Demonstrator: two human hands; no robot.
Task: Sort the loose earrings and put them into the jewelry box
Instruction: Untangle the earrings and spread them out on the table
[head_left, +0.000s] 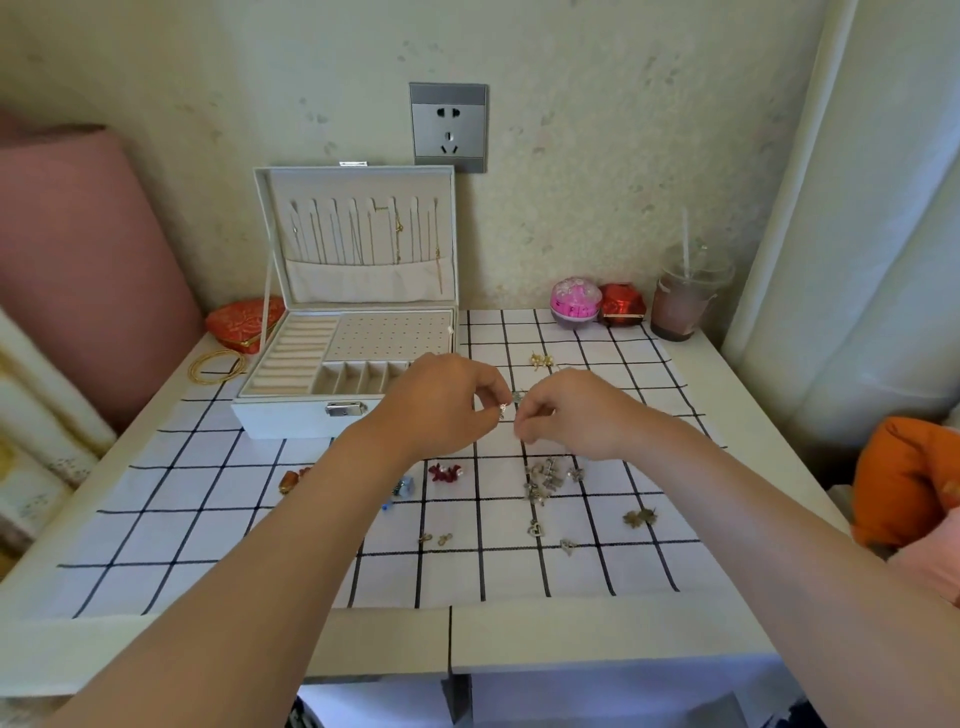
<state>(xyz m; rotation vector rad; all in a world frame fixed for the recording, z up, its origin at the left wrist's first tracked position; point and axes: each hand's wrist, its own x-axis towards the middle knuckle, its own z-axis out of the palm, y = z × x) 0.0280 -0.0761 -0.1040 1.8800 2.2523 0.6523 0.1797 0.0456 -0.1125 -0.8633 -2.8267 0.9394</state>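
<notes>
Fingers (491, 397) of left hand (441, 410) pinch a silver earring (502, 411).

The earrings (545, 475) look shiny metal, the checked cloth (509, 566) matt, the jewelry box (291, 418) smooth with a metal clasp (345, 409).

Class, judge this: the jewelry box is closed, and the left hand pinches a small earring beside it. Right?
Wrong: the head view shows the jewelry box open, lid upright. The left hand pinches a small earring beside it.
</notes>
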